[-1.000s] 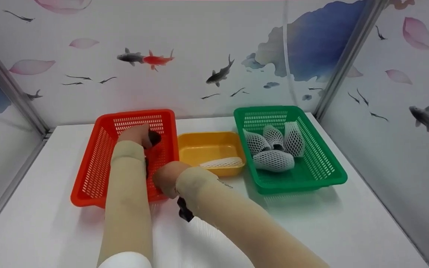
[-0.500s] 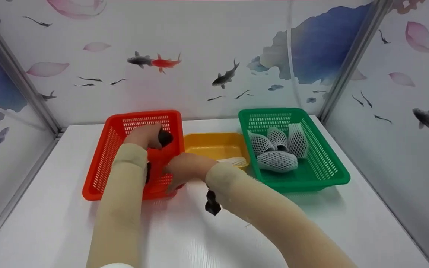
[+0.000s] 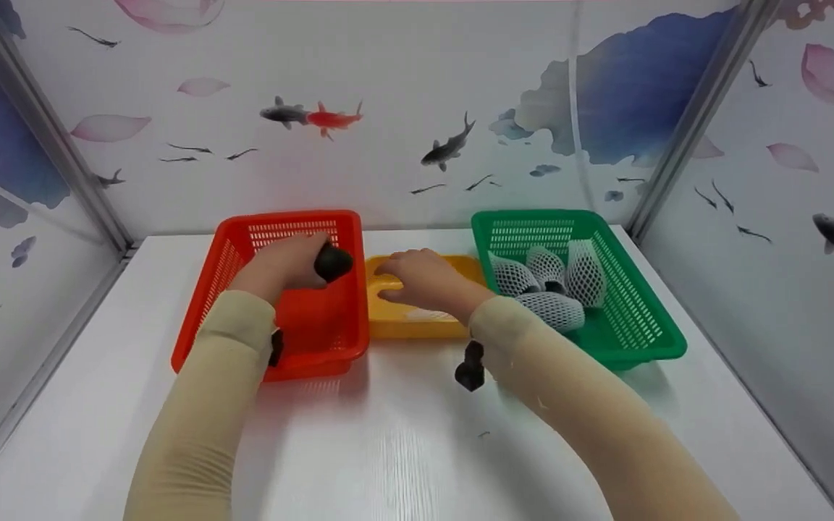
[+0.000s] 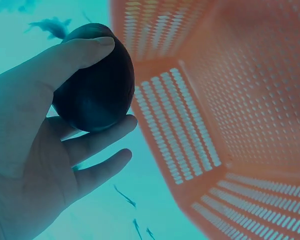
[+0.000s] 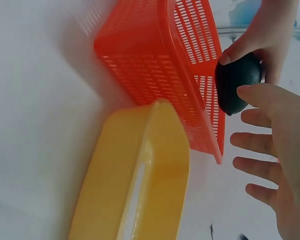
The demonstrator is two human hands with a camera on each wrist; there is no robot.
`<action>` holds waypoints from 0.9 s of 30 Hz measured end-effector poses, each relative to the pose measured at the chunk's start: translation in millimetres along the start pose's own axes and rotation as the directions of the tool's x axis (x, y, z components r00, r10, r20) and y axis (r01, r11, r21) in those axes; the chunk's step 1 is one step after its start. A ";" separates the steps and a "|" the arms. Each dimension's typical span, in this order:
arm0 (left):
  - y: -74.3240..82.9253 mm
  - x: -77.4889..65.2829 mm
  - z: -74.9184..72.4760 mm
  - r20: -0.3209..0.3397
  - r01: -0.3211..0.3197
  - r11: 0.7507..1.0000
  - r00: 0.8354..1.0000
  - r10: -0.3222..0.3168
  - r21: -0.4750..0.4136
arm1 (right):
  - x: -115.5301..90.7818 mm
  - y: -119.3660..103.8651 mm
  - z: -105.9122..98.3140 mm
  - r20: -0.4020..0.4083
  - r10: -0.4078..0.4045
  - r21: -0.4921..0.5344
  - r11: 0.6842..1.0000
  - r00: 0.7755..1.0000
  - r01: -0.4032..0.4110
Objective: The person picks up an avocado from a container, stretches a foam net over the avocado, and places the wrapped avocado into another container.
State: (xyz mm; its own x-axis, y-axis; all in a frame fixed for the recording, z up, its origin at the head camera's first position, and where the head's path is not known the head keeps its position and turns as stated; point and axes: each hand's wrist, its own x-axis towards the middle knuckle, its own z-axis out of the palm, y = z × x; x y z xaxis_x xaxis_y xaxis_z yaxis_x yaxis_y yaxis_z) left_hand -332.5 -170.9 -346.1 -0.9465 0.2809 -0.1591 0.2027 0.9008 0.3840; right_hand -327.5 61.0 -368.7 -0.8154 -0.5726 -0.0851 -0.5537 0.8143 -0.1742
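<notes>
My left hand grips a dark green avocado above the right part of the red basket. In the left wrist view the thumb lies across the avocado, with fingers behind and below it. My right hand hovers over the yellow tray, fingers spread and holding nothing. In the tray a white foam net sleeve lies partly hidden under that hand. The green basket contains several net-sleeved pieces, dark at some ends.
All three containers stand side by side on a white table, the yellow tray between the two baskets. Behind them rises a white panel printed with fish and petals. Metal posts mark the corners.
My left hand has lifted the avocado up and to the right within the red basket. The right hand has left the red basket's near right edge and moved over the yellow tray, its fingers spreading.
</notes>
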 end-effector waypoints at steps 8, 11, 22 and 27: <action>23.7 -10.0 6.8 -0.023 -0.123 0.992 0.992 0.123 0.004 | -12.1 19.2 -5.7 -0.059 0.067 0.006 0.998 0.996 -0.067; 32.5 -15.9 14.1 -0.016 -0.171 0.985 0.985 0.171 -0.013 | -18.6 22.6 -5.8 -0.074 0.064 -0.006 0.998 0.995 -0.065; 57.2 -36.7 41.3 -0.051 -0.218 0.975 0.975 0.216 -0.039 | -50.4 28.7 1.5 -0.077 -0.024 -0.056 0.998 0.997 0.020; 71.0 -44.9 53.8 -0.099 -0.231 0.972 0.969 0.226 -0.047 | -65.6 30.1 4.3 -0.130 -0.091 -0.069 0.994 0.987 0.083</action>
State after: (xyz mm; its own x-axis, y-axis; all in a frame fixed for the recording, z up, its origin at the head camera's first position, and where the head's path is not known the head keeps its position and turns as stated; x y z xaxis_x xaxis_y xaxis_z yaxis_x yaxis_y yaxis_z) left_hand -262.1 -101.7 -360.5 -0.8961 0.4433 0.0222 0.4044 0.7948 0.4524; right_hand -290.0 122.7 -372.5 -0.7765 -0.6273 0.0593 -0.6296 0.7687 -0.1129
